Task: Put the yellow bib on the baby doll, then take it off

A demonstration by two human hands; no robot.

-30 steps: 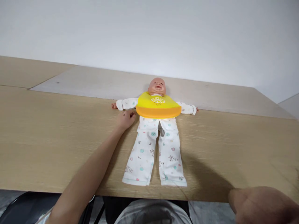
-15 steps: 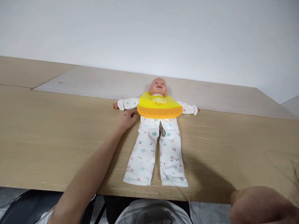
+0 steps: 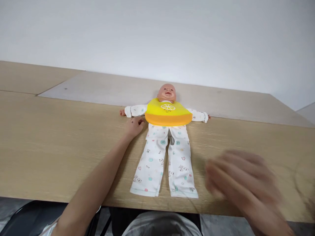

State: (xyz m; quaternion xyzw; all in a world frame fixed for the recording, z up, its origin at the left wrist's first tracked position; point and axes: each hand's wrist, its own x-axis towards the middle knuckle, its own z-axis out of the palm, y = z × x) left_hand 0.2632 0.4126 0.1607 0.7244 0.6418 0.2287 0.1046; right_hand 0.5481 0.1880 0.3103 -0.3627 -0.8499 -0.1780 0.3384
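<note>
A baby doll [image 3: 167,91] lies on its back on the table, head away from me and arms spread. It wears a white printed top and white printed pants [image 3: 150,167]. Over its chest is a yellow bib [image 3: 168,109] with an orange pocket and a citrus-slice print. My left hand [image 3: 135,126] rests on the table beside the bib, below the doll's sleeve, its fingers curled in and no object showing in them. My right hand [image 3: 242,175] is above the table to the right of the pants, blurred by motion, so its fingers cannot be made out.
The wooden table [image 3: 61,141] has a front edge close to my body. Behind it runs a paler board [image 3: 103,86] against a white wall [image 3: 157,36]. A black chair [image 3: 36,216] stands below the table at the lower left.
My right hand has risen from the lower right corner and moved forward and left over the table. My left hand and the doll stay in place.
</note>
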